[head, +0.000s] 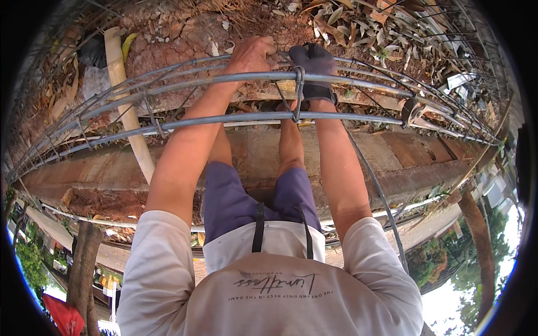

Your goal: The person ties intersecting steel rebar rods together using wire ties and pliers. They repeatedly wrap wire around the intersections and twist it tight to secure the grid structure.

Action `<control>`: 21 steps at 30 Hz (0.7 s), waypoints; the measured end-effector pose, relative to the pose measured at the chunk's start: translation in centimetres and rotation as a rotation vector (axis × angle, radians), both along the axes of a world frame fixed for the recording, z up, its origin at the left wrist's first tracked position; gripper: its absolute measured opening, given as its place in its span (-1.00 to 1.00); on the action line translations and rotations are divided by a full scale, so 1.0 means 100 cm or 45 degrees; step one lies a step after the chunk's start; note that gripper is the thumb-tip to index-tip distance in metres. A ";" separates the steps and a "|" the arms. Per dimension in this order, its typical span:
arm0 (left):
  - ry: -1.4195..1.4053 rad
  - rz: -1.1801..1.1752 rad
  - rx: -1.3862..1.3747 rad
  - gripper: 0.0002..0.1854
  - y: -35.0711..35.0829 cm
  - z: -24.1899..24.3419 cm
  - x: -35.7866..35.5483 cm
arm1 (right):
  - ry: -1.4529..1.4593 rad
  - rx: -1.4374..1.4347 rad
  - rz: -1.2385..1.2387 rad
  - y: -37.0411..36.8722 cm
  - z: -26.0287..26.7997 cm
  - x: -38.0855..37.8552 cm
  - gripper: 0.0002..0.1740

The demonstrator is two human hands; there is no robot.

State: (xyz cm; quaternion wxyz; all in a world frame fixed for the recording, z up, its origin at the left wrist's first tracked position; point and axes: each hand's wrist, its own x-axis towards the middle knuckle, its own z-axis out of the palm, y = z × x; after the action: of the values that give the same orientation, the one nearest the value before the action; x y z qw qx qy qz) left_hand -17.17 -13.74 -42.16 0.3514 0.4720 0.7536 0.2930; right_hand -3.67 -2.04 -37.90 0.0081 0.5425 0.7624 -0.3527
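Note:
A long cage of steel reinforcing bars (252, 76) crosses in front of me, its bars joined by thin square stirrups. My left hand (254, 54), bare, reaches over the near bars, with fingers curled at the far side of the cage. Beside it, my right hand (313, 59) wears a dark glove with a wrist strap and is closed at the same spot. One stirrup (299, 90) runs from the nearest bar towards both hands. What exactly lies inside the fingers is partly hidden. A pair of pincers (414, 112) hangs on the bars to the right.
A pale wooden pole (128, 105) slants under the cage at left. Below my legs runs a brick-and-concrete ledge (349, 151). Red soil (180, 38) and dry leaves (374, 38) lie beyond. A thin dark rod (374, 180) passes by my right arm. Tree trunks (82, 269) stand behind me.

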 end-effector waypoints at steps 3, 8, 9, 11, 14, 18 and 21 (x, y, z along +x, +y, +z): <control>-0.032 -0.053 -0.057 -0.85 0.001 0.004 -0.002 | -0.205 -0.074 -0.199 -0.008 -0.002 0.011 -0.54; -0.070 -0.026 -0.167 -0.85 0.001 0.012 -0.003 | -0.320 -0.017 0.322 -0.035 -0.015 0.032 -0.59; -0.078 -0.047 -0.194 -0.84 0.002 0.013 -0.003 | -0.055 -0.332 0.050 -0.036 -0.013 0.041 -0.63; -0.058 -0.036 -0.231 -0.84 0.004 0.013 -0.002 | 0.364 -1.055 -0.529 -0.040 -0.004 0.061 -0.70; 0.006 -0.013 -0.246 -0.80 0.003 0.011 -0.001 | 0.449 -0.922 -0.441 -0.043 0.034 0.097 -0.60; 0.154 0.019 -0.042 -0.65 -0.021 0.015 0.007 | 0.075 -0.195 -0.108 -0.029 0.135 0.170 -0.74; 0.351 0.079 0.079 -0.49 -0.057 0.026 0.021 | -0.105 0.593 0.329 0.021 0.203 0.210 -0.58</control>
State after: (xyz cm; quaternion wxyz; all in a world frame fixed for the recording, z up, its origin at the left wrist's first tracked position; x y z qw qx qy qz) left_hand -15.06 -19.40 -39.59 0.2207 0.4949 0.7995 0.2591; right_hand 17.32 0.07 -17.60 -0.0407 0.4419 0.8849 -0.1415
